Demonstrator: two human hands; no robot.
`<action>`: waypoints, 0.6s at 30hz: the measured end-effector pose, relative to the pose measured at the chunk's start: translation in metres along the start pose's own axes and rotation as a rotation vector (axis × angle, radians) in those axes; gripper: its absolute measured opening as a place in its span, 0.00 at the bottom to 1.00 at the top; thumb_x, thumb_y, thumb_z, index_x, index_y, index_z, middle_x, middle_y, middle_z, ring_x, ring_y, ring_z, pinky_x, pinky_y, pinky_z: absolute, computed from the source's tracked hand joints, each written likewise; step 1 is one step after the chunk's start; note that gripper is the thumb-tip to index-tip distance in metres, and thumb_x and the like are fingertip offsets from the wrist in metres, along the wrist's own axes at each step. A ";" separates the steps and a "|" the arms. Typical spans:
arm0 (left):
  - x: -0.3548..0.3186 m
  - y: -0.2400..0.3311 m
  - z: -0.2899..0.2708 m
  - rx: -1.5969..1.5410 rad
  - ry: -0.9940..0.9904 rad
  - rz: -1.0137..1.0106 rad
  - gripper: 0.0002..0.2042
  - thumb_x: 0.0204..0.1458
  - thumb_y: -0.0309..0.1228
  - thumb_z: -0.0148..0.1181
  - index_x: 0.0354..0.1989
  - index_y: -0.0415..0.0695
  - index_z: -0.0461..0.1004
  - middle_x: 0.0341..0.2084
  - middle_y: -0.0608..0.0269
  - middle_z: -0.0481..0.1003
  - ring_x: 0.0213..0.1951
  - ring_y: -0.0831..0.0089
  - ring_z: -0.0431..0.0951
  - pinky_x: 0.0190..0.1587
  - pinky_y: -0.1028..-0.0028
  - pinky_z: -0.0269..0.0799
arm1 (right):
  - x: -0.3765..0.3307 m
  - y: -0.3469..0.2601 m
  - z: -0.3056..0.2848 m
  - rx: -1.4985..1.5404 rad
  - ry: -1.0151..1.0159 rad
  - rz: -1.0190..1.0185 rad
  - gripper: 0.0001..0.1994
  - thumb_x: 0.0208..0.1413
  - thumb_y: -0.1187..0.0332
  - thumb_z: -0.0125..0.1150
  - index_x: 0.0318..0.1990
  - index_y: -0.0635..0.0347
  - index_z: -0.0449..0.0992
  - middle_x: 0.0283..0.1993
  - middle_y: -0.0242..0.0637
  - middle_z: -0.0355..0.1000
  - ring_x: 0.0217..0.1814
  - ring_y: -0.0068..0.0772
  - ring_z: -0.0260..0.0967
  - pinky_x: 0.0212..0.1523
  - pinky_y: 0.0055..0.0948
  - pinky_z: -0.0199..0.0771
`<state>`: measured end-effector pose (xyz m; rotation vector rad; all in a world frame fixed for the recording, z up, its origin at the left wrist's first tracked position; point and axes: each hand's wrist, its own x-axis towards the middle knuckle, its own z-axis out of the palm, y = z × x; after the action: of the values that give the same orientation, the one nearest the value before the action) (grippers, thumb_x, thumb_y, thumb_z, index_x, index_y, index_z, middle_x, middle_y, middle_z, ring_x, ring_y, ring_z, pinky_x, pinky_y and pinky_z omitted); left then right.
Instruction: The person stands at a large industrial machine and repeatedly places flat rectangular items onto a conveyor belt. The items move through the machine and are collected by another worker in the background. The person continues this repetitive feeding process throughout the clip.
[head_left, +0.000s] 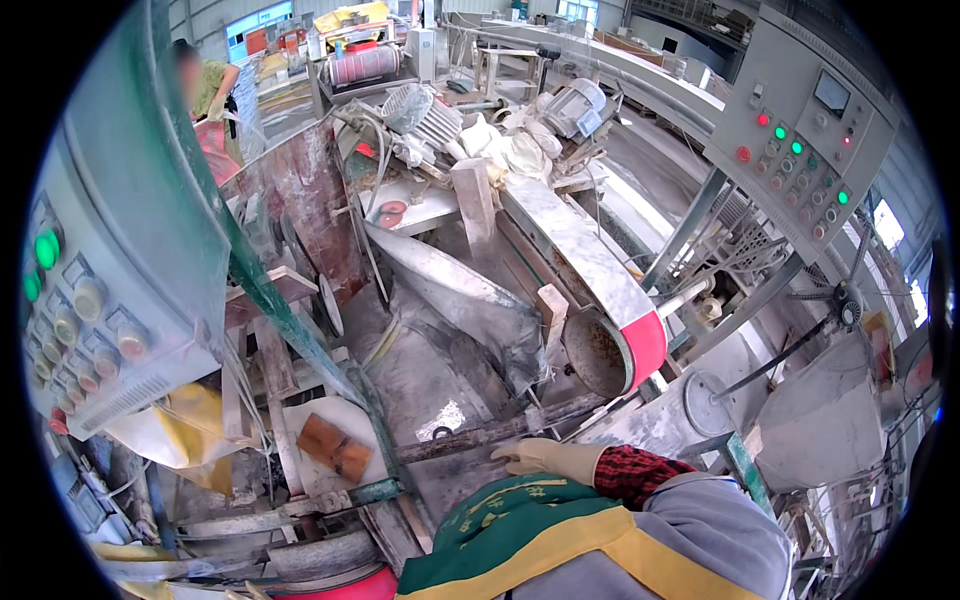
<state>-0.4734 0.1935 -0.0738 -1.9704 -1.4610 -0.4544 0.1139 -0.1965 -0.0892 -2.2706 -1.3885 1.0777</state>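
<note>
My right hand (548, 457), in a cream glove below a red plaid cuff, reaches left across the front of my green and yellow apron (530, 515). Its fingers are loosely extended beside a dirty metal bar (500, 432), and nothing shows in them. Whether they touch the bar I cannot tell. Low at the picture's edge, what looks like a bit of my left glove (252, 592) shows beside a pink-red belt (345, 586). The rest of that hand is out of the picture. A sanding machine with a red-edged belt (645, 350) stands ahead of my right hand.
Control panels stand at left (130, 300) and right (800, 130), with lit buttons. A brown block (335, 448) lies on a pale board at left. Dusty motors (430, 118) and a wooden post (473, 205) are ahead. A person (210, 90) stands far left. A fan (848, 303) is at right.
</note>
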 end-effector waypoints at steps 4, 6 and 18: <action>-0.009 -0.015 0.011 0.113 -0.080 0.107 0.22 0.54 0.47 0.50 0.57 0.57 0.65 0.54 0.48 0.65 0.53 0.37 0.63 0.52 0.38 0.58 | 0.005 0.010 0.003 0.016 0.057 -0.066 0.24 0.49 0.60 0.52 0.57 0.42 0.66 0.36 0.42 0.75 0.37 0.43 0.74 0.42 0.35 0.73; -0.008 0.003 0.000 0.015 -0.146 -0.061 0.26 0.54 0.50 0.49 0.59 0.54 0.62 0.56 0.49 0.64 0.55 0.40 0.62 0.54 0.41 0.56 | -0.003 0.005 -0.004 0.056 0.041 -0.009 0.24 0.49 0.60 0.51 0.57 0.42 0.66 0.38 0.43 0.75 0.39 0.43 0.73 0.44 0.36 0.72; 0.003 0.071 -0.065 -0.164 -0.350 -0.254 0.33 0.47 0.58 0.53 0.59 0.53 0.62 0.57 0.50 0.61 0.57 0.46 0.60 0.56 0.47 0.55 | 0.007 0.031 -0.002 0.133 -0.059 0.016 0.26 0.48 0.59 0.49 0.59 0.41 0.64 0.44 0.45 0.74 0.45 0.46 0.71 0.50 0.38 0.69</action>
<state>-0.3990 0.1394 -0.0440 -2.0765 -1.9633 -0.3585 0.1372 -0.2056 -0.1086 -2.1754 -1.2817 1.2139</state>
